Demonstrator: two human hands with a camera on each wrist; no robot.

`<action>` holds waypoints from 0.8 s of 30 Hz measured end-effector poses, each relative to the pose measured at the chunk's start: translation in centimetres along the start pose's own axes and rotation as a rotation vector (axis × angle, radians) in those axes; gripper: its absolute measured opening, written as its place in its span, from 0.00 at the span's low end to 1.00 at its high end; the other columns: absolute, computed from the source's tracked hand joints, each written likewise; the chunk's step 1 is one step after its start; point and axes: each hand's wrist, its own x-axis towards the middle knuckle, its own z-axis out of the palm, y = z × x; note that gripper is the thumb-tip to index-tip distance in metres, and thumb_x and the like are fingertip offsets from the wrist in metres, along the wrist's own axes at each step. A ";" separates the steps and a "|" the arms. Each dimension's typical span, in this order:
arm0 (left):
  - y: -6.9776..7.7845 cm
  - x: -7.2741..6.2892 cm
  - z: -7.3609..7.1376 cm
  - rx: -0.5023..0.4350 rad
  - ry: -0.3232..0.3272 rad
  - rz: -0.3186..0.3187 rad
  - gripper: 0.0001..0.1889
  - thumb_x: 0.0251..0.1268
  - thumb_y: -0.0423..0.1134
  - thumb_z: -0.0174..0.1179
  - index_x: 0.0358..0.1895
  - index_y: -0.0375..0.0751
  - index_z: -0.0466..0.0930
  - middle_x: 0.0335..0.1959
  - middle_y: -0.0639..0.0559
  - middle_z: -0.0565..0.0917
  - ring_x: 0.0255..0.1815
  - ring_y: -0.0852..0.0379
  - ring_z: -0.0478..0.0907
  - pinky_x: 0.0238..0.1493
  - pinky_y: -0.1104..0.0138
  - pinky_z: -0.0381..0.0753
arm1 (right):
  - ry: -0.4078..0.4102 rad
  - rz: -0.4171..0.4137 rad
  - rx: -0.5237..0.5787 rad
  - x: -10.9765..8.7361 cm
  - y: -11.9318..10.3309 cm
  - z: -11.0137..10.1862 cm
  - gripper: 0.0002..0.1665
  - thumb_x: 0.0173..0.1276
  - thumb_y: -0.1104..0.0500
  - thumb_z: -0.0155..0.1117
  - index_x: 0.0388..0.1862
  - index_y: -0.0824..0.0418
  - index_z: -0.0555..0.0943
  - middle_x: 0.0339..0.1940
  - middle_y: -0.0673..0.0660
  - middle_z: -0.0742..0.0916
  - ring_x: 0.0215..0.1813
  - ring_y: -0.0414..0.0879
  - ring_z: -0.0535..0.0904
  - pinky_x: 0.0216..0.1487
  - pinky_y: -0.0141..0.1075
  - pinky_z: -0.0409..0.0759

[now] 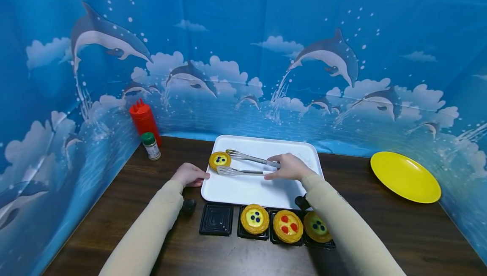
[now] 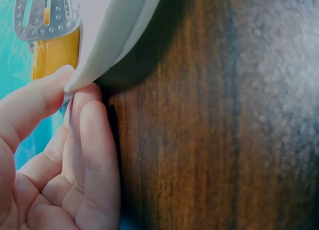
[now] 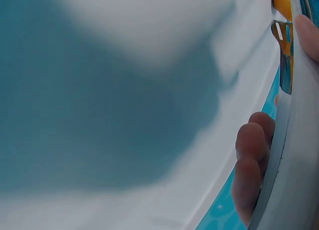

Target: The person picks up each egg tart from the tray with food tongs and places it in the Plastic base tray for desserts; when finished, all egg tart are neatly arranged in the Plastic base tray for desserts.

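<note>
In the head view my right hand point(image 1: 290, 167) holds metal food tongs point(image 1: 247, 172) over the white tray point(image 1: 262, 191). The tongs' slotted ends are spread at a yellow egg tart point(image 1: 219, 160) topped with dark berries, which sits at the tray's left edge. One end lies near its front side, the other by its far right. My left hand point(image 1: 189, 174) pinches the tray's left rim; the left wrist view shows thumb and fingers on either side of that rim point(image 2: 107, 50). The right wrist view shows my fingers point(image 3: 250, 140) along one arm of the tongs.
In front of the tray stand a bare black square holder point(image 1: 216, 219) and several tarts point(image 1: 255, 219) on similar holders. A yellow plate point(image 1: 405, 177) lies at right. A red squeeze bottle point(image 1: 145, 119) and a green-capped shaker point(image 1: 151, 146) stand at back left, before a dolphin-print curtain point(image 1: 236, 26).
</note>
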 end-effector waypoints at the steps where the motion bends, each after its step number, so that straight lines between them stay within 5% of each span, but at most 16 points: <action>1: 0.0 0.0 0.0 0.002 0.000 0.001 0.15 0.58 0.40 0.67 0.42 0.31 0.83 0.24 0.49 0.81 0.20 0.61 0.78 0.29 0.75 0.80 | 0.000 0.002 -0.001 0.0 -0.1 0.0 0.41 0.50 0.38 0.73 0.62 0.54 0.76 0.59 0.56 0.81 0.60 0.52 0.76 0.58 0.49 0.75; 12: 0.1 0.1 0.2 0.007 0.003 -0.001 0.16 0.58 0.40 0.67 0.43 0.31 0.83 0.25 0.48 0.82 0.20 0.61 0.78 0.29 0.74 0.80 | 0.009 0.031 0.055 -0.3 0.0 0.1 0.39 0.51 0.40 0.74 0.60 0.54 0.78 0.59 0.56 0.81 0.59 0.52 0.76 0.57 0.48 0.76; 24: -0.1 0.2 -0.1 0.015 -0.016 -0.005 0.17 0.57 0.42 0.67 0.44 0.30 0.82 0.25 0.48 0.83 0.21 0.60 0.79 0.30 0.74 0.81 | 0.071 -0.005 0.067 -2.7 1.2 -0.9 0.40 0.52 0.39 0.72 0.62 0.55 0.77 0.59 0.56 0.81 0.57 0.51 0.78 0.55 0.48 0.77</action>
